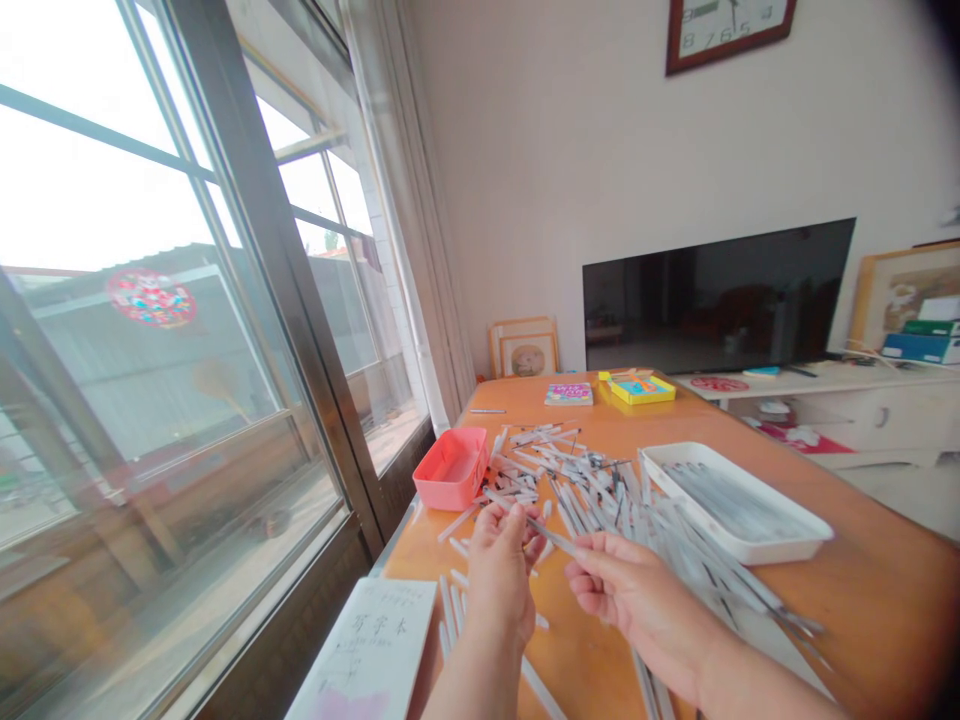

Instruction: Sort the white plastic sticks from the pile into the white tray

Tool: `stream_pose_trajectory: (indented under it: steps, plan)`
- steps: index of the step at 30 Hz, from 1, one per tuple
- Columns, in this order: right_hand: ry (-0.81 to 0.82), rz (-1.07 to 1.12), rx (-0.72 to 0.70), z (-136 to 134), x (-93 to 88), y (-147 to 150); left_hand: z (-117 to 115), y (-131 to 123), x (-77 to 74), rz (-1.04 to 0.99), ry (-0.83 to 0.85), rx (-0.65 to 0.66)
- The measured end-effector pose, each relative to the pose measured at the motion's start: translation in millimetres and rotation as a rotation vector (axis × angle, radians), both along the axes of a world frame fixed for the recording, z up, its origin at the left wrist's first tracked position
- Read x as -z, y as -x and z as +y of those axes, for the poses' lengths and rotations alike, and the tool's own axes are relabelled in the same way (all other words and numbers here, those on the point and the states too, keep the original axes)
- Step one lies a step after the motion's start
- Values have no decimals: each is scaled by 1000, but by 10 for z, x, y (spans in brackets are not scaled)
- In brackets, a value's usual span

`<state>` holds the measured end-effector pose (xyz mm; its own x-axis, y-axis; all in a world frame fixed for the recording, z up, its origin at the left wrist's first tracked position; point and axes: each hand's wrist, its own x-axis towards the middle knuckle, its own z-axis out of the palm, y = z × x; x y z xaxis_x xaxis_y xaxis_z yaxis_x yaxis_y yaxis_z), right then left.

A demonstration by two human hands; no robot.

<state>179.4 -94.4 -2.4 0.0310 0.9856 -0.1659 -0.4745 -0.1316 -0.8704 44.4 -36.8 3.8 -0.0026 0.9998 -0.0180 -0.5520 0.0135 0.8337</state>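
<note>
My left hand [500,570] and my right hand [637,595] are raised over a wooden table [885,600], both pinching one thin white pen tube [541,528] that runs between them. The left fingers close on its upper left part, the right fingers on its lower right end. Beyond the hands lies a wide heap of several white pen tubes and dark refills [585,480]. More tubes lie under and beside my wrists.
A pink plastic box [451,468] stands left of the heap. A white tray [739,500] with more tubes is at the right. A white notebook [371,650] lies at the near table edge by the window. Small books [568,394] and a yellow box [640,388] sit at the far end.
</note>
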Motion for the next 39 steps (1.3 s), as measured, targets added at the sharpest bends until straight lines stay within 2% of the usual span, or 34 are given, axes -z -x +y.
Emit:
stream_pose_trajectory:
  steps: [6, 14, 25, 39]
  plan:
    - [-5, -3, 69, 77, 88, -36, -13, -53, 41, -24, 23, 16]
    - [-40, 43, 91, 104, 146, -65, -44, -145, 98, -107, 74, -3]
    - [-40, 77, 83, 71, 77, -71, -104, -194, 42, -122, 65, -4]
    - [-86, -82, 72, 21, -4, -66, -94, -184, 59, -83, 23, 27]
